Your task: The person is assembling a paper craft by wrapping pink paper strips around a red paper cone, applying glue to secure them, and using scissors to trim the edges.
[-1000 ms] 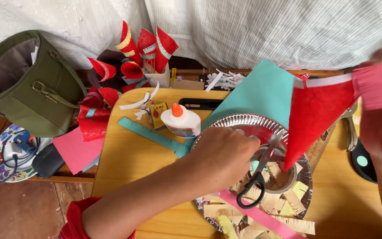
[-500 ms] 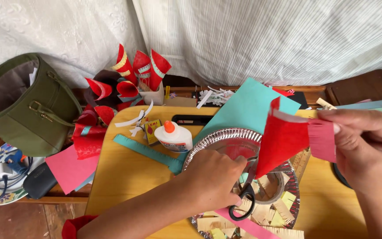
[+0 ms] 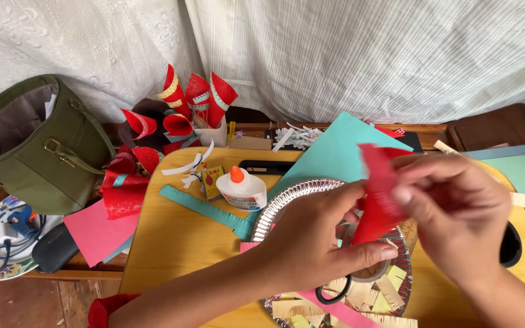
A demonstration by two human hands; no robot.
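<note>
Now both hands on red paper piece (image 3: pixel 379 194): left hand (image 3: pixel 317 234) + right hand (image 3: pixel 457 215) pinching it, scissors dropped. Risk: creasing/tearing w/ tight pinch.

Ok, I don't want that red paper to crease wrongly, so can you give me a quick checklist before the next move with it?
1. Both hands on the red paper: ok, left hand and right hand grip it.
2. Paper held above the foil plate: ok.
3. Glue bottle within reach, upright: ok.
4. Scissors out of the way: ok, they lie on the plate.
5. Paper's edges aligned: cannot tell, fingers hide them.
</note>
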